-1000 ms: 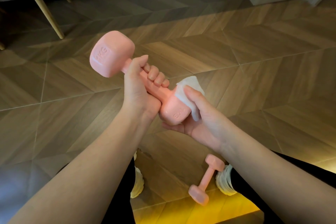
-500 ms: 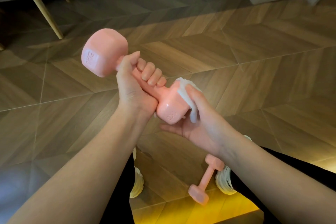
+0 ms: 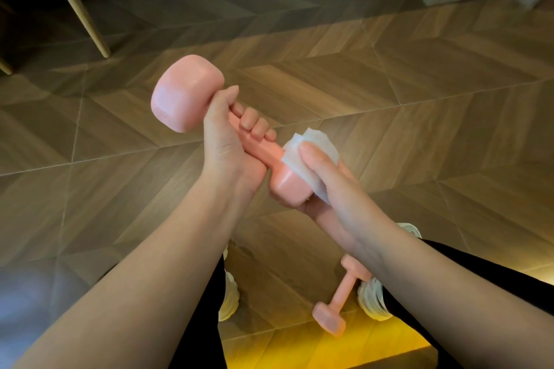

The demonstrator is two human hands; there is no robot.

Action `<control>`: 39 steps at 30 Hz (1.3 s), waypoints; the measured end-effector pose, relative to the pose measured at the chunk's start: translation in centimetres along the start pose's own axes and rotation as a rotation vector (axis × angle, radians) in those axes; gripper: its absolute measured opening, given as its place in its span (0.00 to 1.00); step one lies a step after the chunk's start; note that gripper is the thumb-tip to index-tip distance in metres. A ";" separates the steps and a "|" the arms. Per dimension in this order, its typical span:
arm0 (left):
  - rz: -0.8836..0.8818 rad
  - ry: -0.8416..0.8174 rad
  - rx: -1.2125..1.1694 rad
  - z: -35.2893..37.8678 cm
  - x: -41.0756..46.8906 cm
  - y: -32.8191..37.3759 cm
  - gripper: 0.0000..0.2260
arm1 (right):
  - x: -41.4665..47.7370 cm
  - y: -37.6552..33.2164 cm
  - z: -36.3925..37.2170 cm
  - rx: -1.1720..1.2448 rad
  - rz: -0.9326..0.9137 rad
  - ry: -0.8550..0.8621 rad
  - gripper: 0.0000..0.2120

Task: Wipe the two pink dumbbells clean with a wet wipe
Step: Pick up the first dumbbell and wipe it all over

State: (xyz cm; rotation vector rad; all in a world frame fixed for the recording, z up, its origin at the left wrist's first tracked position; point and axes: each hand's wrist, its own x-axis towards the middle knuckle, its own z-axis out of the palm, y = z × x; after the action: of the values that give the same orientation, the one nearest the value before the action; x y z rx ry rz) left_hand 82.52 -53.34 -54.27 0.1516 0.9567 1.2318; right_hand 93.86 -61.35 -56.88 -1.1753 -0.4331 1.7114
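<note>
— Where are you?
— Over a wood floor [image 3: 389, 99], with chair legs [image 3: 75, 3] far left.
— And your hands?
— My left hand [image 3: 227, 141] has its fingers curled round the handle of a dumbbell [image 3: 186, 96], held tilted in the air. My right hand [image 3: 338, 195] cups its near head, and the thumb presses the wipe [image 3: 322, 141] onto it.
— The other one?
— The second dumbbell [image 3: 344, 290] lies on the floor, just beside my right shoe [image 3: 371, 299].

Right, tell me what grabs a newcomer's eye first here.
The raised pink dumbbell fills mid-frame: the left hand grips its handle while the right hand presses a white wet wipe against its near head. A second pink dumbbell lies on the wood floor below, between the white shoes.
</note>
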 end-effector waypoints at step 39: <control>0.040 -0.055 0.041 0.1 0.1 -0.1 0.17 | -0.5 0.0 -0.5 -0.344 -0.232 0.307 0.30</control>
State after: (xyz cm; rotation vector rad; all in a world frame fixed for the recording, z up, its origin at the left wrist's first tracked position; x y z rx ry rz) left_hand 82.66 -53.25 -54.38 0.2370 0.9356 1.2392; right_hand 94.29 -61.93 -56.86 -1.5427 -0.6619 1.2611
